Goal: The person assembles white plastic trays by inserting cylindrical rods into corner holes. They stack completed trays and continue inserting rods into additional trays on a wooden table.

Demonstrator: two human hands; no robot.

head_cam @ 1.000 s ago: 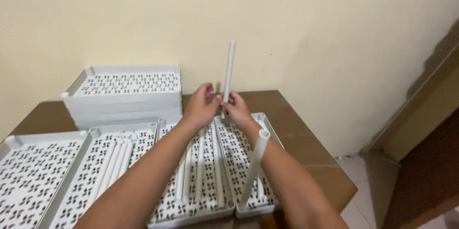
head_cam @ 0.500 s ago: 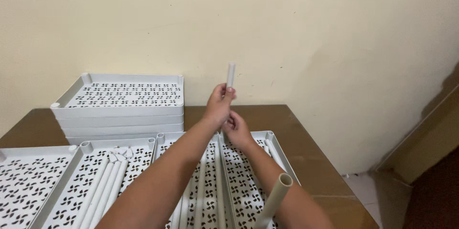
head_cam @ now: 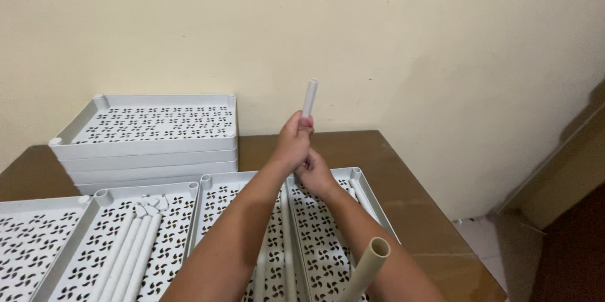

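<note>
Fingers (head_cam: pixel 301 127) of the left hand (head_cam: pixel 293 144) wrapped tight around a white tube (head_cam: pixel 309 98), long axis upright, open top end pointing at the ceiling, leaning a touch right. Right hand (head_cam: pixel 316 174) just below, fingers closed on the tube's lower part at the far edge of a perforated tray (head_cam: pixel 328 232). More white tubes (head_cam: pixel 135 251) lying flat, lengthwise in the neighbouring tray. Another tube (head_cam: pixel 368 270) standing tilted at the near corner, mouth up. Stack of trays (head_cam: pixel 148 141) back left on the brown counter (head_cam: pixel 403 195).
</note>
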